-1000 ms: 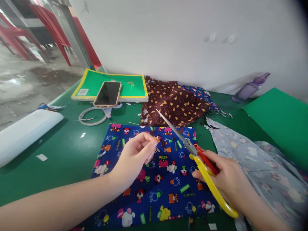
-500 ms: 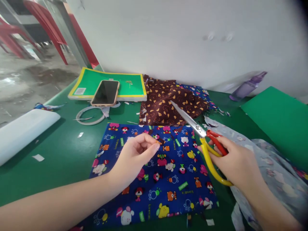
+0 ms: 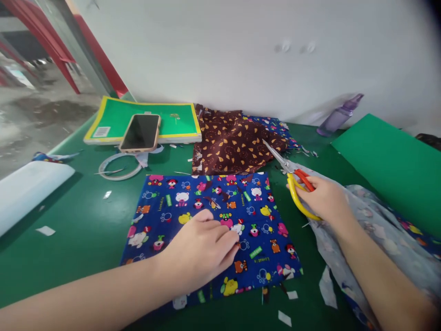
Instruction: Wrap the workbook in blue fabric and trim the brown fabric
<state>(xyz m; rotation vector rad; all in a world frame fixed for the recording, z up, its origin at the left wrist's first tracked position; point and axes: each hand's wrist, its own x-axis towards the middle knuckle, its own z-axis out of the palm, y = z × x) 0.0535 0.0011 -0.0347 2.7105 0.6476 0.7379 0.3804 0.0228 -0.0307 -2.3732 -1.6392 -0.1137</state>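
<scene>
A blue cartoon-print cloth (image 3: 206, 202) lies flat on the green table (image 3: 76, 230). My left hand (image 3: 203, 250) rests palm down on the cloth's near part, fingers stretched out flat. My right hand (image 3: 322, 197) grips scissors (image 3: 292, 177) with yellow and red handles, to the right of the blue cloth, over a pale grey print cloth (image 3: 375, 230). The blades point away to the upper left, toward a brown patterned cloth (image 3: 230, 145).
A green book (image 3: 172, 122) with a phone (image 3: 140, 132) on it lies at the back left, a tape ring (image 3: 119, 166) beside it. A white roll (image 3: 27, 193) lies at left. A purple bottle (image 3: 339, 116) and a green sheet (image 3: 392, 165) are at right. Small paper scraps (image 3: 285, 317) dot the table.
My left hand dropped from a raised pinch to lie flat on the blue cloth. My right hand carried the scissors off the blue cloth to the right and farther back.
</scene>
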